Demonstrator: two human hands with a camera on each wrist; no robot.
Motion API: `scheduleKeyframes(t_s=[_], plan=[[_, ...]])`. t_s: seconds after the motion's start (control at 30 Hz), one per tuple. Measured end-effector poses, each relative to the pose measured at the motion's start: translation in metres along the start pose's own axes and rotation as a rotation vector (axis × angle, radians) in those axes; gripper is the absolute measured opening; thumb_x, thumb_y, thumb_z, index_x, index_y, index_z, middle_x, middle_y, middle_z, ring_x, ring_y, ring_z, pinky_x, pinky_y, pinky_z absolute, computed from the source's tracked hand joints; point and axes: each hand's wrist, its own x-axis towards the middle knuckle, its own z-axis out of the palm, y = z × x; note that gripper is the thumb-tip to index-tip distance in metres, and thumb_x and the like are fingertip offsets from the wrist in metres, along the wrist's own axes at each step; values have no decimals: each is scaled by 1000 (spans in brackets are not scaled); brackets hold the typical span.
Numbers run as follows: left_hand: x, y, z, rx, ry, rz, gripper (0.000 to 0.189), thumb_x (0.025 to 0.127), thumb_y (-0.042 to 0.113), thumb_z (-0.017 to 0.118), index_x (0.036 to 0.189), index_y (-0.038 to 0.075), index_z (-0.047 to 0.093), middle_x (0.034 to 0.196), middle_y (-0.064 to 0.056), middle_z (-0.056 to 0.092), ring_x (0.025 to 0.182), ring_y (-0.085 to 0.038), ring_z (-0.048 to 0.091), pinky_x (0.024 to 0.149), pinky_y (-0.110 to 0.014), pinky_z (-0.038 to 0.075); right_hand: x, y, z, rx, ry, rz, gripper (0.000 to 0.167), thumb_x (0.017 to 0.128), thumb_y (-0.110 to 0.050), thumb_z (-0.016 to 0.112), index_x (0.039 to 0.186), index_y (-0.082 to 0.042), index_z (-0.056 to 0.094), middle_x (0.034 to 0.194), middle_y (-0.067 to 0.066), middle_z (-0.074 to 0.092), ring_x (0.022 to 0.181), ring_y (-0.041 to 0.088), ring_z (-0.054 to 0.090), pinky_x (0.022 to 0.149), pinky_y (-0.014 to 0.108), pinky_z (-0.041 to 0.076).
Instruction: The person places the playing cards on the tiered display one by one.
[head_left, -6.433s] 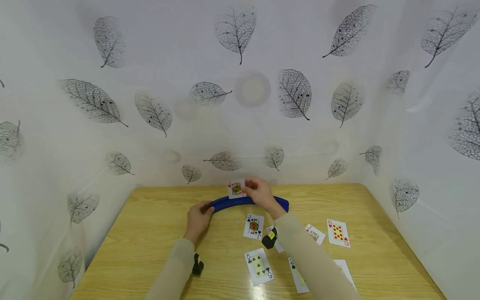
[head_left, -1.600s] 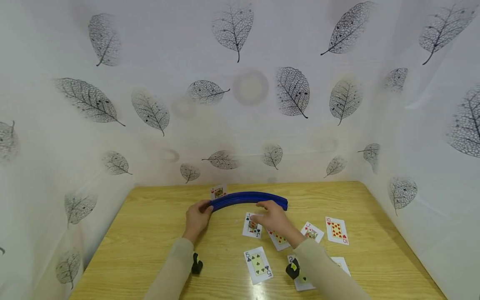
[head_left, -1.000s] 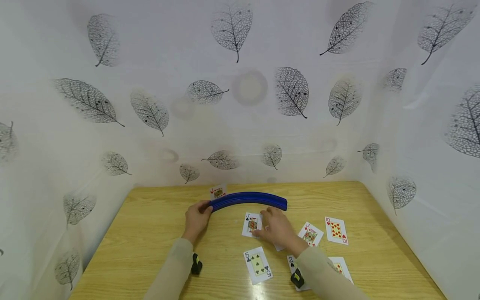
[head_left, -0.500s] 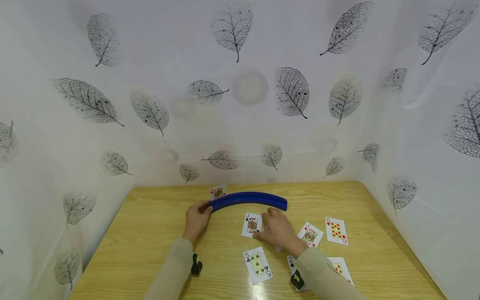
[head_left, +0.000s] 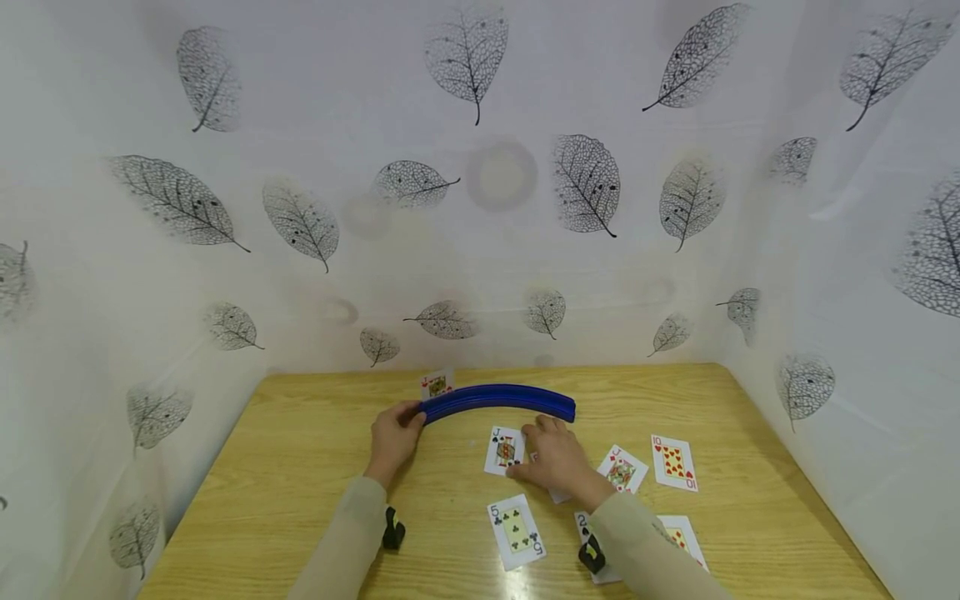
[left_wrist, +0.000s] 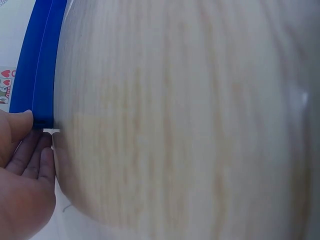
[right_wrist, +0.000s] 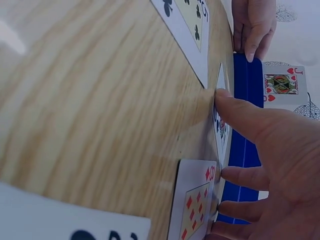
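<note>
Gripping the blue holder (head_left: pixel 498 396) by one end, left hand (head_left: pixel 392 442); only touching, right hand (head_left: pixel 557 458)

Pinched at its left tip between thumb and fingers, presumably to stop it sliding while leaving the rest free; curving away rightward, far end just beyond the right fingertips. Standing just beside the left-hand grip: jack of hearts (head_left: pixel 437 385) (foot hidden behind the holder, likely slotted), facing the person, probably for easy reading. Spread loosely on the right, clenching nothing: thumb on the near right corner of the jack of spades (head_left: pixel 501 450), fingers over the eight of diamonds (right_wrist: pixel 192 205), perhaps for want of anything but edges on flat cards.
</note>
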Motion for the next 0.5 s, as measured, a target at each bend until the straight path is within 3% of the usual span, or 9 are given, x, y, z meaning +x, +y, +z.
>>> scheduleKeyframes(t_s=[0.27,0.5], plan=[[0,0,0,-2,1,-1,28,100,6,69,126,-1,74,127,-23,74,118,-41,69,103,-55,56,3,-1,-1,-22,-17,3,84,78,-54,89,137,1,65,151,31,53,142,51,47,116,67,42],[0,1,1,3,8,1,27,99,6,69,125,-1,74,126,-23,74,118,-41,69,103,-55,56,4,0,-3,22,-14,16,80,77,-52,90,134,0,68,150,29,55,141,50,48,117,67,41]])
